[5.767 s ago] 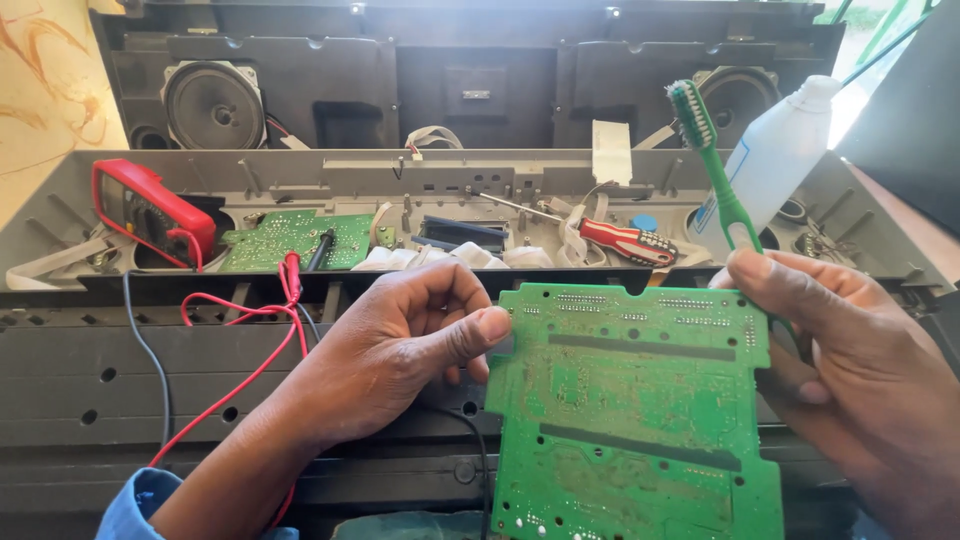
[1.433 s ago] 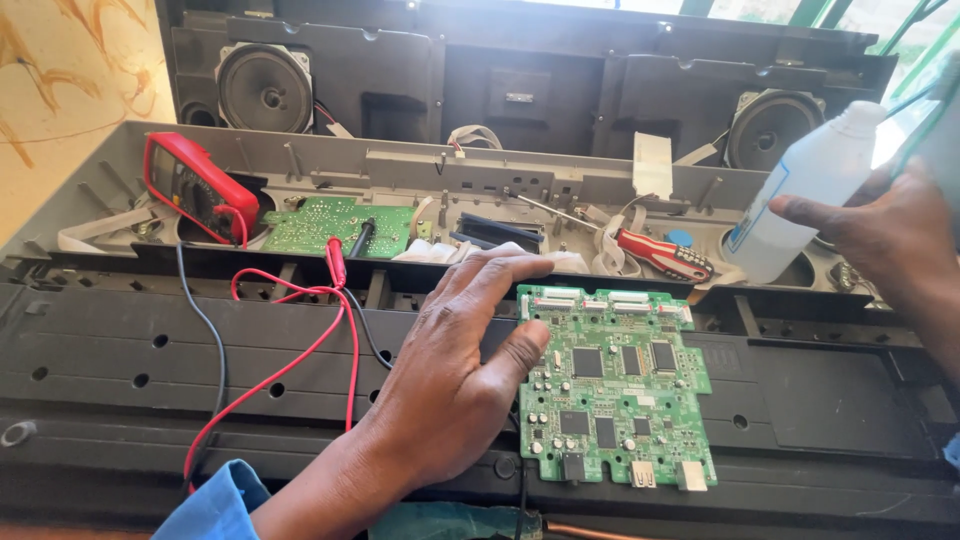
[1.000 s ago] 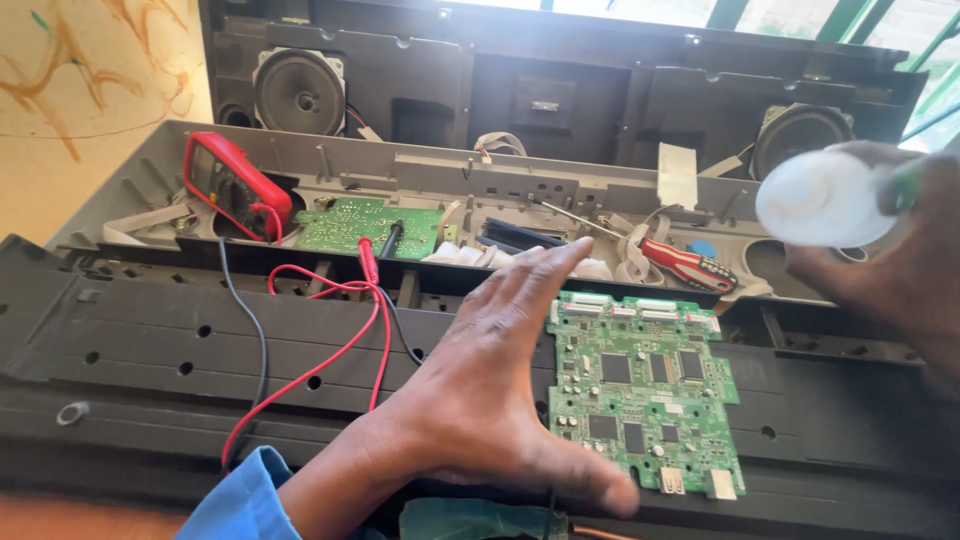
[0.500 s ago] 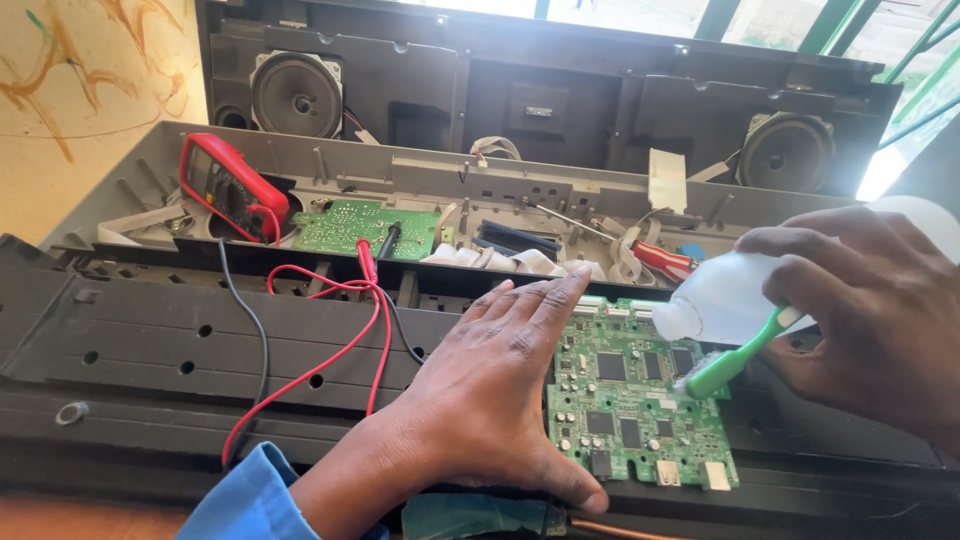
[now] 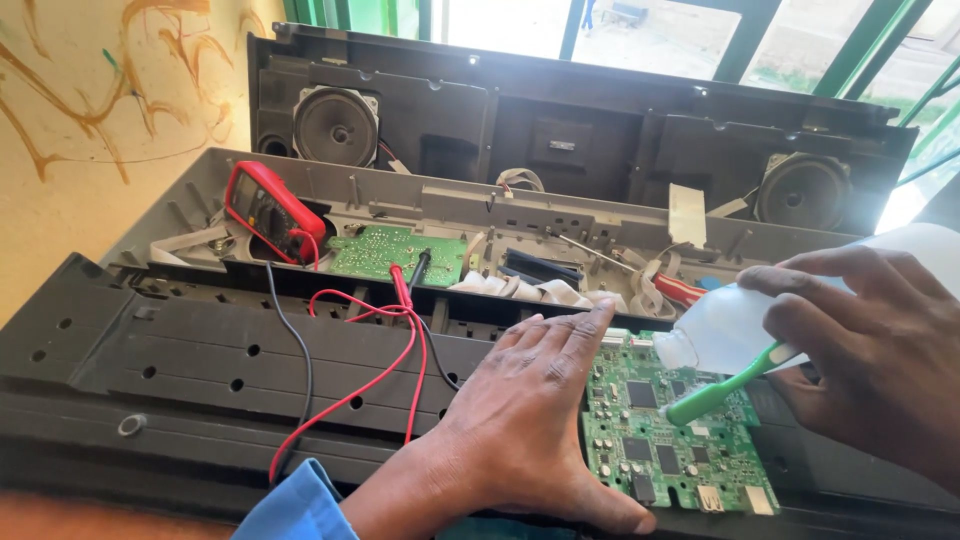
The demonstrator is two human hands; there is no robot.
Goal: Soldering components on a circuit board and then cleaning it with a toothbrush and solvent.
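On the left of the frame I see a red meter (image 5: 268, 212) sitting in the grey open case (image 5: 420, 195). Its red and black wires (image 5: 345, 385) loop down over the flat black panel (image 5: 200, 350).

In the middle, my left hand (image 5: 525, 400) lies flat and open, fingers spread, holding nothing. It presses on the left edge of the green board (image 5: 665, 435), which lies low and right of the middle of the frame. I think that hand should keep pressing so the board cannot slide.

On the right, my right hand (image 5: 880, 350) has its grip closed around a clear plastic bottle (image 5: 730, 325) and a green toothbrush (image 5: 725, 385) together. The bottle tips down with its small mouth just over the board. I would tip it slowly, so only a little liquid falls, and keep it off the wires.

The board is flat, thin and bumpy with small black squares and shiny silver bits. The bottle looks soft and cloudy. The toothbrush handle is smooth. Two round speakers (image 5: 335, 125) sit in the dark lid at the top.
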